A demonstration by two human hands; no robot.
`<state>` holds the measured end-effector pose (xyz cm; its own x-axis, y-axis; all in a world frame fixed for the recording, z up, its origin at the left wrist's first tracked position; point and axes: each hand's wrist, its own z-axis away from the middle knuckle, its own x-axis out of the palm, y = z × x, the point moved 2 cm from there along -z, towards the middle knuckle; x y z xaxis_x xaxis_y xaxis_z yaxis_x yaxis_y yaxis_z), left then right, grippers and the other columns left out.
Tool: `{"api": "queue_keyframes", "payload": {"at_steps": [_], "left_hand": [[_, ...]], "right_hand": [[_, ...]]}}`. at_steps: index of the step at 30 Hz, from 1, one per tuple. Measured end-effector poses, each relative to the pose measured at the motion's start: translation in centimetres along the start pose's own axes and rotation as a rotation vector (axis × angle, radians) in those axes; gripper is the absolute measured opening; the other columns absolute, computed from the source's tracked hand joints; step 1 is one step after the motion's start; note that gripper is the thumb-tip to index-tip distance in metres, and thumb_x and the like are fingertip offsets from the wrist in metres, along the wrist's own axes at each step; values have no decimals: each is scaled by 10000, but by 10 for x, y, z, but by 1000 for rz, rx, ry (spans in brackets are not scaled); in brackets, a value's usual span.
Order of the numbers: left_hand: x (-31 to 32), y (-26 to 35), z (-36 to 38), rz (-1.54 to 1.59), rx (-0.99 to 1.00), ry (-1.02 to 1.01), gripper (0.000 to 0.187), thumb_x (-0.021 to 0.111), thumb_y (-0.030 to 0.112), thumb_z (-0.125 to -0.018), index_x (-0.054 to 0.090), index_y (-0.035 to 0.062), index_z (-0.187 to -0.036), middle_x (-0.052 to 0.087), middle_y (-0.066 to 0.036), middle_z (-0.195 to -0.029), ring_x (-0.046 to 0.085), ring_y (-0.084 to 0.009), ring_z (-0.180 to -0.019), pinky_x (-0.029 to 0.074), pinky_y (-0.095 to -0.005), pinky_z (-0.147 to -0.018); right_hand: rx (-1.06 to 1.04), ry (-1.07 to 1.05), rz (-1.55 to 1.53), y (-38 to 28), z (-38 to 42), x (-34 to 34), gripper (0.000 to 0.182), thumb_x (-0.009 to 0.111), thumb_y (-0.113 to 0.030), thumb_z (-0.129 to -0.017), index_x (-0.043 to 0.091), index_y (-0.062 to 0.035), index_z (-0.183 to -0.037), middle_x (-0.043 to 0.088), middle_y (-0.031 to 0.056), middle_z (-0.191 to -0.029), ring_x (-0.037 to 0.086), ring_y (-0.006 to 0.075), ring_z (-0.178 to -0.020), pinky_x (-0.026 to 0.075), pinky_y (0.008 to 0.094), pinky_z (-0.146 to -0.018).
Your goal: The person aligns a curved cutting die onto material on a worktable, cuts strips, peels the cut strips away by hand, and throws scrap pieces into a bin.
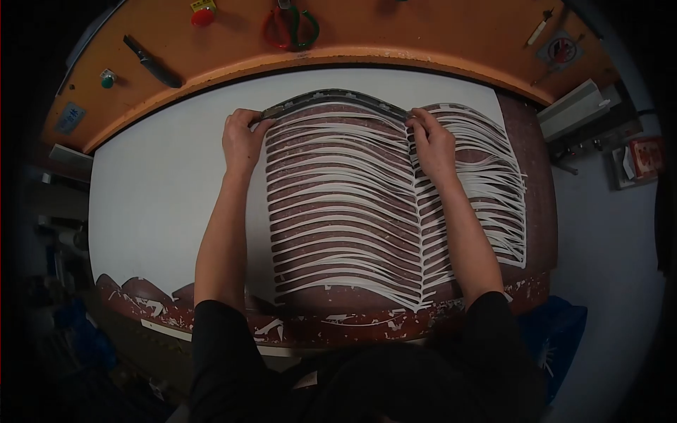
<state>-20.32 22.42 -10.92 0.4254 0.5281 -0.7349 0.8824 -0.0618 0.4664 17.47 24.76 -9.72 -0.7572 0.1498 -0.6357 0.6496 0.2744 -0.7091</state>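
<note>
A long, curved dark strip (331, 95) lies across the top of the white sheet (169, 183). My left hand (244, 137) pinches its left end. At its right end my right hand (432, 144) grips it with closed fingers. Below the strip, the sheet is cut into rows of wavy slots, with thin white bands between them and a dark red surface showing through. More loose, narrow white strips (493, 204) lie to the right, partly behind my right forearm.
An orange machine panel (240, 35) curves behind the table, with red-and-green scissors (290, 28), a dark knife (151, 62) and a red button (203, 17). White scraps lie along the red front edge (360, 324). A blue bag (557, 331) hangs at lower right.
</note>
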Motion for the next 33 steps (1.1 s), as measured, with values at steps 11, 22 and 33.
{"api": "queue_keyframes", "payload": {"at_steps": [11,22,33], "left_hand": [[0,4,0,-11,-7,10,251,840,209,-808,759,4,-930,709,-115,-959,656,-306,-950,531,-412,-849],[5,-2,2,22,-66,14,243,846,216,-795,767,23,-920,708,-102,-973,642,-311,-960,537,-420,-851],[1,-2,1,60,-33,13,230,848,206,-788,760,26,-902,699,-106,-966,632,-319,-967,533,-427,-868]], "right_hand": [[-28,-52,83,-6,2,-3,319,585,-119,-1010,669,-47,-1309,773,129,-1110,751,241,-1026,573,342,-884],[-12,-65,115,-2,1,-1,303,596,-108,-1009,685,-65,-1296,780,102,-1109,750,203,-1020,562,317,-886],[-31,-46,108,-2,3,-1,303,612,-115,-1010,684,-53,-1297,781,110,-1097,751,209,-1022,562,324,-902]]}}
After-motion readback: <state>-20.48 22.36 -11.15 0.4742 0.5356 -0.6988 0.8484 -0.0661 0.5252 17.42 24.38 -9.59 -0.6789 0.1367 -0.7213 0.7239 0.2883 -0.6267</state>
